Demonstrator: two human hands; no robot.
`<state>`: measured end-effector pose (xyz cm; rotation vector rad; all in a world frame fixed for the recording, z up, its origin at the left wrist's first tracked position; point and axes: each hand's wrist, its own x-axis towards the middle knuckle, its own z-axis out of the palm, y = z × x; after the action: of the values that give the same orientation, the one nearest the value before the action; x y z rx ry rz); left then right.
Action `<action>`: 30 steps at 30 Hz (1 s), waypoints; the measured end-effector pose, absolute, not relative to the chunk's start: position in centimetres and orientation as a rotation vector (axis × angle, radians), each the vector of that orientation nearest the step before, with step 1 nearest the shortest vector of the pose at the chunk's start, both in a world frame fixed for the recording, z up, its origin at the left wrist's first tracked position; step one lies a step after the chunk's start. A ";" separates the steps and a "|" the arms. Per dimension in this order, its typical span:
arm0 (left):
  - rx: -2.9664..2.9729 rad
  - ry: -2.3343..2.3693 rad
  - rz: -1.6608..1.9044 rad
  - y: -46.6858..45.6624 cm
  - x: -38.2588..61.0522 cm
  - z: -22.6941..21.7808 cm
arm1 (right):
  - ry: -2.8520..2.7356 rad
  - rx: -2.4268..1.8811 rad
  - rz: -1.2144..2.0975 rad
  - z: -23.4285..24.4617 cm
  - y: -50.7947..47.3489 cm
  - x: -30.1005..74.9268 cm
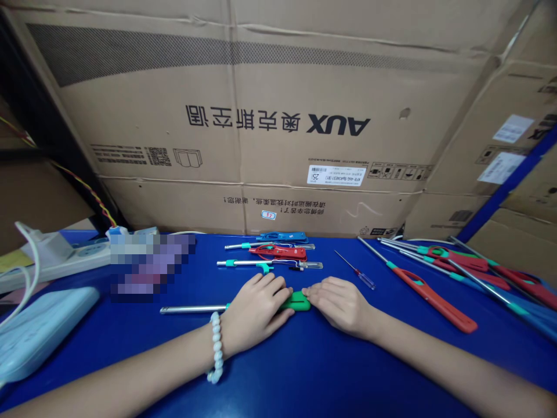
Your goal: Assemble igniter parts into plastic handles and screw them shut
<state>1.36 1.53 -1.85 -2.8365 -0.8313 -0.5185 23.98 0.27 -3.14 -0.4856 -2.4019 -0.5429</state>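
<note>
Left hand (pixel 256 307) clamps green lighter (pixel 299 301) on blue table (pixel 270 386) | right hand (pixel 342 303) touches its handle end, fingers bunched, pinch cannot be told | beyond: red lighter (pixel 281 252), blue lighter (pixel 289 237) | screwdriver (pixel 365 280) lies rightward

Your left hand (pixel 260 307) wraps over a green lighter (pixel 300 301) on the blue table (pixel 261 380), and its long silver tube pokes out to the left. Your right hand (pixel 339 305) has its fingertips bunched up at the green end; you can't see if they pinch anything. A bracelet (pixel 216 348) of pale beads is on your left wrist. Past your hands lie a red lighter part (pixel 281 252) and a blue lighter part (pixel 285 237). A little screwdriver (pixel 365 280) sits beyond your right hand. Farther right is an orange lighter (pixel 435 298), near more lighters. A big cardboard box (pixel 278 75) with upside-down writing stands behind.
</note>
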 end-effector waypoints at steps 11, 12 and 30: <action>-2.833 -0.846 -0.577 1.6 1.4 -2.1 | -2.349 -0.507 -0.705 -2.8 0.3 24.2; -2.838 -0.847 -0.573 1.6 1.4 -2.1 | -2.346 -0.592 -0.737 -2.3 0.3 24.5; -2.854 -0.842 -0.598 1.7 1.3 -2.2 | -2.096 -1.674 0.172 3.9 3.6 32.7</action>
<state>1.30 1.68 -2.17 -2.8543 -0.8421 -0.5977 32.68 3.64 3.94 -1.6742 -2.0962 0.1724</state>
